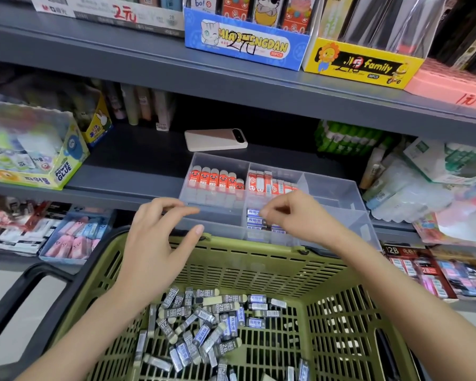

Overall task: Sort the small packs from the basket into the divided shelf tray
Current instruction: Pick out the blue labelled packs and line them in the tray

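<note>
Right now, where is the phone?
The phone lies flat on the middle shelf, just behind the clear tray and left of the green packs.

A: You're standing in a stationery shop, no doubt — grey shelves [231, 75] stacked with display boxes, prices hand-scrawled on the blue box [245, 44] and yellow box [360, 64].

B: And you've a green shopping basket [259, 259] before you, glue packs [30, 158] left, erasers in a clear divided tray [338, 193].

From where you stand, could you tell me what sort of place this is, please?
Most likely a stationery shop: grey shelves carry display boxes with handwritten prices, and a green shopping basket holds small packs.
</note>
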Demonstrator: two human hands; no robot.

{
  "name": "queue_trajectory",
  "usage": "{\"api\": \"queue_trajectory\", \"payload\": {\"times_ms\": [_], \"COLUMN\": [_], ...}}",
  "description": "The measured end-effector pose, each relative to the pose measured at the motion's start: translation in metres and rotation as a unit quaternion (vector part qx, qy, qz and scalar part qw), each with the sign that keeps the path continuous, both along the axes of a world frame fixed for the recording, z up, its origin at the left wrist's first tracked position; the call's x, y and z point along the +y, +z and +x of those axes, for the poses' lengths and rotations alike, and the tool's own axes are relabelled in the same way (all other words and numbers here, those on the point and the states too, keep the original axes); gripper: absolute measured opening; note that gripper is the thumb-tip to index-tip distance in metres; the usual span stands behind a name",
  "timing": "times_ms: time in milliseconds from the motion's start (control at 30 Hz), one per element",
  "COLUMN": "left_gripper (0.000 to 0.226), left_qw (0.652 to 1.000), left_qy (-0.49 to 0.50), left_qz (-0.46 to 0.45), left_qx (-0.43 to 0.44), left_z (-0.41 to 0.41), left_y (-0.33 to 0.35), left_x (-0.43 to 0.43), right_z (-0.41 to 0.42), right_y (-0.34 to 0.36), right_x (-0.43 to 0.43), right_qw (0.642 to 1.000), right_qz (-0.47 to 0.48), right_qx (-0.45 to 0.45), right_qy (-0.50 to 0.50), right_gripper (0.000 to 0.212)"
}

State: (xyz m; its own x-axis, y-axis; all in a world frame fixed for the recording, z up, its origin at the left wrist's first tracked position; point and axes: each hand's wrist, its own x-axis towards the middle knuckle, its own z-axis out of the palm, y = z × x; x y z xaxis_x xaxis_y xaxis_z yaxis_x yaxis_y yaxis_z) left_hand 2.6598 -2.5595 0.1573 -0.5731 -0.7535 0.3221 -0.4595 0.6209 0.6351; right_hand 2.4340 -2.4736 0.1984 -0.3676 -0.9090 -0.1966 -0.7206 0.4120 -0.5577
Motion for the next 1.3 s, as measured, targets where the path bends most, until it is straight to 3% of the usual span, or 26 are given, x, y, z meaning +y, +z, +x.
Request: {"api": "queue_trajectory", "payload": {"times_ms": [67, 133, 200, 267, 333, 433, 600, 833, 967, 1033, 1100, 1167, 1300], "left_gripper": [0.033, 0.031, 0.028, 0.026, 0.024, 0.018, 0.016, 0.015, 0.013, 0.013, 0.012, 0.011, 0.033], "left_qw": [1.000, 1.000, 0.999, 0.999, 0.998, 0.997, 0.996, 0.993, 0.982, 0.956, 0.896, 0.826, 0.733], "left_qy": [0.008, 0.016, 0.024, 0.021, 0.011, -0.002, -0.020, -0.038, -0.047, -0.046, -0.022, 0.010, 0.020], "left_qz": [-0.002, -0.004, 0.001, 0.012, 0.027, 0.063, 0.086, 0.111, 0.183, 0.288, 0.438, 0.556, 0.674], "left_qx": [0.006, 0.016, 0.032, 0.044, 0.049, 0.042, 0.026, 0.012, 0.024, 0.036, 0.072, 0.095, 0.091], "left_z": [0.005, 0.010, 0.017, 0.023, 0.028, 0.033, 0.040, 0.041, 0.036, 0.032, 0.025, 0.016, -0.003], "left_y": [0.001, 0.001, 0.000, -0.002, -0.007, -0.015, -0.025, -0.035, -0.045, -0.053, -0.062, -0.073, -0.087], "left_x": [0.003, 0.006, 0.011, 0.019, 0.028, 0.040, 0.054, 0.057, 0.061, 0.066, 0.071, 0.075, 0.084], "right_z": [0.011, 0.030, 0.049, 0.056, 0.050, 0.036, 0.030, 0.053, 0.060, 0.058, 0.055, 0.054, 0.079], "right_y": [0.004, 0.003, -0.013, -0.051, -0.101, -0.167, -0.206, -0.226, -0.222, -0.214, -0.206, -0.194, -0.158], "right_x": [0.016, 0.039, 0.066, 0.087, 0.100, 0.109, 0.100, 0.091, 0.085, 0.081, 0.079, 0.077, 0.079], "right_qw": [0.995, 0.975, 0.957, 0.971, 0.996, 0.991, 0.984, 0.981, 0.969, 0.961, 0.960, 0.969, 0.955], "right_qz": [-0.097, -0.217, -0.276, -0.231, -0.081, 0.102, 0.131, 0.138, 0.171, 0.216, 0.233, 0.181, 0.006], "right_qx": [0.022, -0.038, -0.090, -0.067, 0.005, 0.087, 0.120, 0.136, 0.158, 0.137, 0.087, 0.010, -0.222], "right_qy": [-0.011, -0.025, -0.016, -0.018, -0.032, -0.016, 0.031, -0.034, -0.079, -0.102, -0.126, -0.168, -0.194], "right_gripper": [0.022, 0.018, 0.013, 0.012, 0.014, 0.039, 0.047, 0.053, 0.030, 0.025, 0.038, 0.039, 0.024]}}
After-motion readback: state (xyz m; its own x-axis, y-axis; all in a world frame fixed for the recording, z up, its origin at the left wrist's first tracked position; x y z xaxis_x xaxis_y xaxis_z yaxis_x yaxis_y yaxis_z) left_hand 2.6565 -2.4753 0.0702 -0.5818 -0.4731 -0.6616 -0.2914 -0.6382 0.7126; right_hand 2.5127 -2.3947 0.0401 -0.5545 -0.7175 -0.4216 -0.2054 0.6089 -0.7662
